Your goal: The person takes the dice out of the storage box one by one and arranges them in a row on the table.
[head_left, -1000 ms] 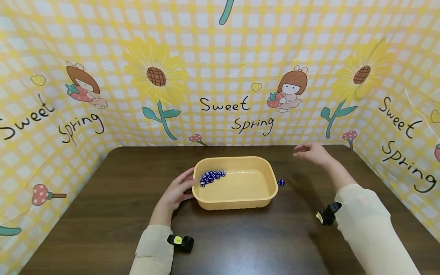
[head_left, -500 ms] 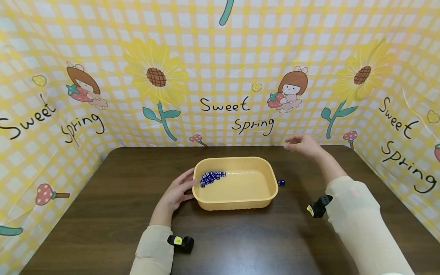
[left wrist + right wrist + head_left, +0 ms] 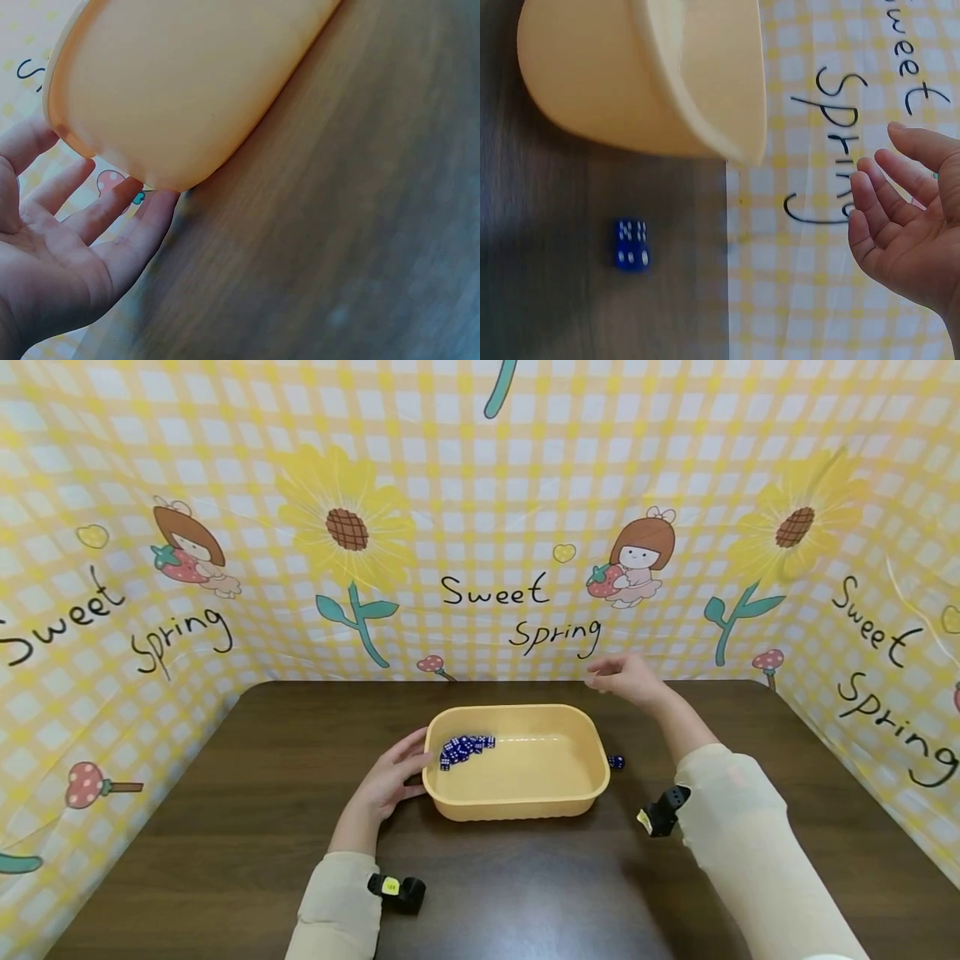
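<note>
A pale yellow plastic basin [image 3: 517, 807] stands on the dark wooden table. My left hand [image 3: 387, 779] is at its left end, the extended fingers touching the outer wall and rim; the left wrist view shows these fingers [image 3: 120, 199] spread against the basin. Inside, at the left, lies a cluster of several small blue dice [image 3: 461, 750] with white pips. Outside the right end is more blue [image 3: 617, 762], seen in the right wrist view as a die [image 3: 631, 245] with white pips. My right hand [image 3: 630, 681] hovers behind the basin's right end, its palm bare and fingers loosely bent.
The table [image 3: 247, 827] has rounded far corners. A yellow checked cloth [image 3: 495, 485] printed with sunflowers and lettering rises behind it and on both sides. Black wrist cameras are strapped over cream sleeves [image 3: 337, 893].
My right hand has moved left, from beyond the basin's right side toward its back right corner. The left hand, basin and dice stay in place.
</note>
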{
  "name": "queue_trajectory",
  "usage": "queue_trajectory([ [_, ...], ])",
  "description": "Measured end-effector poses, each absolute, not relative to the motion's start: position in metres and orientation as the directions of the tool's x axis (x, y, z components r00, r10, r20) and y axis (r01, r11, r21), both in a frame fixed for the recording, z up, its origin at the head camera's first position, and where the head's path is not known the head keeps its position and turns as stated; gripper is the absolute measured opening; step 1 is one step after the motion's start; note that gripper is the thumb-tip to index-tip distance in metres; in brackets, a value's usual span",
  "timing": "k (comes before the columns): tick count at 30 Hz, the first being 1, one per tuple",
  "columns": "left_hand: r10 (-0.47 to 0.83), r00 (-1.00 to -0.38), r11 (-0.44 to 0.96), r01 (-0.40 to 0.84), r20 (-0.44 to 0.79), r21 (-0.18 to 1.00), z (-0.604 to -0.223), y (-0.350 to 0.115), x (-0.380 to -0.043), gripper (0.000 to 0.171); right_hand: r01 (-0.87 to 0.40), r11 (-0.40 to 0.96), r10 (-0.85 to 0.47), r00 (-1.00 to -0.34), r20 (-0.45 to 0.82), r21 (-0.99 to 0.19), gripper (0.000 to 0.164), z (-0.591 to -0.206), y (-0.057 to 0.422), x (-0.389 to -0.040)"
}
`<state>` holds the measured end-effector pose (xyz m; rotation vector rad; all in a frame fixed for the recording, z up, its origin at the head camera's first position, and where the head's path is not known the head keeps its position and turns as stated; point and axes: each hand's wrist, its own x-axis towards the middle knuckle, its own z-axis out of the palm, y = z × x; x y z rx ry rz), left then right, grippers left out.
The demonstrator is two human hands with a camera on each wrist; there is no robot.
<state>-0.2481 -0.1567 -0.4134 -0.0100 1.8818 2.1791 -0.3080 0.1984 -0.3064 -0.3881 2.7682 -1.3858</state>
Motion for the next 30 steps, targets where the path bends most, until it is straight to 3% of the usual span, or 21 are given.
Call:
queue_trajectory([
  [30, 0.182, -0.968, -0.128, -0.200, -0.175, 0.972, -0.412, -0.155, -0.247, 0.049, -0.180, 0.437, -0.329, -0.944, 0.030, -0.881, 0.025, -0.333, 0.118, -0.306],
])
